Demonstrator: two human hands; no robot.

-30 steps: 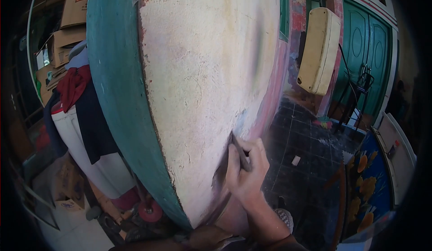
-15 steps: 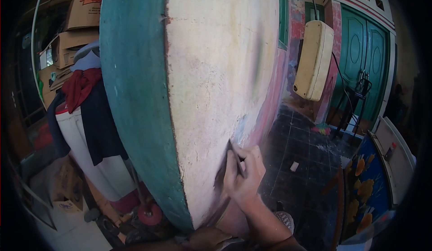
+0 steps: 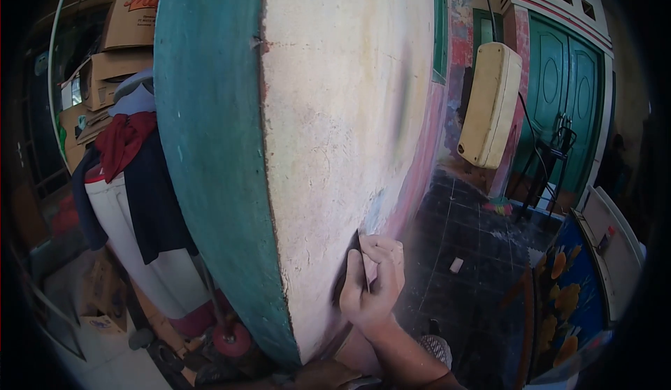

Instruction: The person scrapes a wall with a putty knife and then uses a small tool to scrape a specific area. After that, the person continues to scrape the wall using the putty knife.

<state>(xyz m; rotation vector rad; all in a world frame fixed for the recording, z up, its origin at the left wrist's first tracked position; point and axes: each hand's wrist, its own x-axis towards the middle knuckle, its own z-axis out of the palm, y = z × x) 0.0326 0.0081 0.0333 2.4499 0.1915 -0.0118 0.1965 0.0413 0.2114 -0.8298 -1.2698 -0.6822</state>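
Against the lower part of the cream wall (image 3: 328,152), my right hand (image 3: 374,282) is closed around a thin folded sheet (image 3: 371,270). The sheet has a pinkish face and a dark edge, and its upper tip touches the wall. What looks like my left hand (image 3: 325,372) is low at the bottom edge, beside the foot of the wall. It is dark and partly cut off, so its fingers and anything in them cannot be made out. Patches of blue and pink paint mark the wall beside my right hand.
A teal wall edge (image 3: 210,152) stands left of the cream face. Further left are cardboard boxes (image 3: 129,23) and a white bin (image 3: 115,208) draped with clothes. A yellowed box (image 3: 491,103) hangs at the right, above dark floor tiles (image 3: 454,229). A floral panel (image 3: 570,292) stands lower right.
My right hand has moved slightly down along the wall, still holding the sheet, and its wrist is turned a little. The view has shifted slightly.
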